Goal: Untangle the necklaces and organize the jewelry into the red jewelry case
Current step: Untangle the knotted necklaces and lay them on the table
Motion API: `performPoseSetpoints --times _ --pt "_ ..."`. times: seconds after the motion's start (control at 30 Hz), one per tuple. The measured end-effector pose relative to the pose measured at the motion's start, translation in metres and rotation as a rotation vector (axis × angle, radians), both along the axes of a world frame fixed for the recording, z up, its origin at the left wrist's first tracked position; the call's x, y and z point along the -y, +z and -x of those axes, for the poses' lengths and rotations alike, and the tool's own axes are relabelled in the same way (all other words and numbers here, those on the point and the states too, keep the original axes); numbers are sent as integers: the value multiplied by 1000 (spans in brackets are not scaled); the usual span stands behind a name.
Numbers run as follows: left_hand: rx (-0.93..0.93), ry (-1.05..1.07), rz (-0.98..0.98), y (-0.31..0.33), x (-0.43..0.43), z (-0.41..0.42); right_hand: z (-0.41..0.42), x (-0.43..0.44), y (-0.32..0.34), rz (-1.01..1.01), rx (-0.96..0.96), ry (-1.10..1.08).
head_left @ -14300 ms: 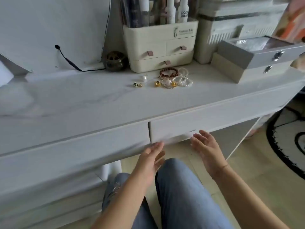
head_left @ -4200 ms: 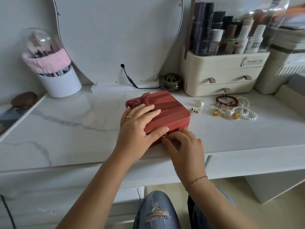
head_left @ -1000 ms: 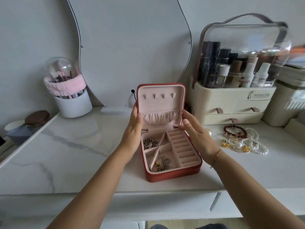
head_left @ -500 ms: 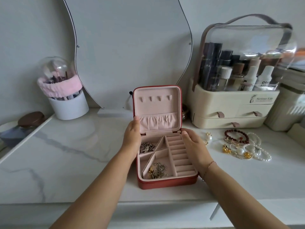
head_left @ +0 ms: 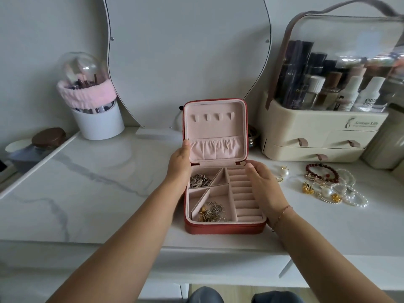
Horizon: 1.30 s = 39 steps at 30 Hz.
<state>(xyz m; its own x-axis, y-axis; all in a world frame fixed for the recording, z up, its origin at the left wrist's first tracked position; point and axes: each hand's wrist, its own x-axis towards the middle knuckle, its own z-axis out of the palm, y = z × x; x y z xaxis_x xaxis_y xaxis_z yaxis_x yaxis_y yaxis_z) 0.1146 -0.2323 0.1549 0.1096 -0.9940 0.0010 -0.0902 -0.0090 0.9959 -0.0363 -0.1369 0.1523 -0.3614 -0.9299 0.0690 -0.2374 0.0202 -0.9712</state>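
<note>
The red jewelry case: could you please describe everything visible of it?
The red jewelry case sits open on the marble-look table, its lid upright. Red outside, soft-looking pale pink inside. The lid bears four small tabs and a gathered pocket. The base has angled compartments, two holding tangled chains, plus ring rolls. The left hand holds the lid's left edge; the right hand rests on the base.

Thin reddish bracelet (head_left: pixel 282 215) at wrist of right hand (head_left: pixel 265 190); blue jeans (head_left: pixel 205 295).

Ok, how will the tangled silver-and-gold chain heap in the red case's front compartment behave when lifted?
Probably floppy: the tangled silver-and-gold chain heap lies slumped in loose loops. It likely comes up as one clump, since its strands cross. Fine links suggest it is light.
</note>
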Motion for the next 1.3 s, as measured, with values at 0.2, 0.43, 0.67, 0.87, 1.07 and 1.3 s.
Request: performPoseSetpoints --times 0.2,0.43,0.67,0.87,1.07,1.3 --pt "-13 -2 9 1 -1 -1 -4 -2 5 59 -75 69" --pt "-2 -66 48 -1 -1 -7 -3 1 -1 0 -321 -38" --pt "-2 -111 49 -6 3 -8 -22 -22 40 86 -831 593" --pt "0 -104 41 -8 8 -8 -39 -13 36 -42 -1146 610" --pt "-31 -99 35 -11 9 -9 -44 -10 37 -51 -1190 571" --pt "-39 -99 41 -10 8 -9 -45 -10 33 -18 -1217 568"
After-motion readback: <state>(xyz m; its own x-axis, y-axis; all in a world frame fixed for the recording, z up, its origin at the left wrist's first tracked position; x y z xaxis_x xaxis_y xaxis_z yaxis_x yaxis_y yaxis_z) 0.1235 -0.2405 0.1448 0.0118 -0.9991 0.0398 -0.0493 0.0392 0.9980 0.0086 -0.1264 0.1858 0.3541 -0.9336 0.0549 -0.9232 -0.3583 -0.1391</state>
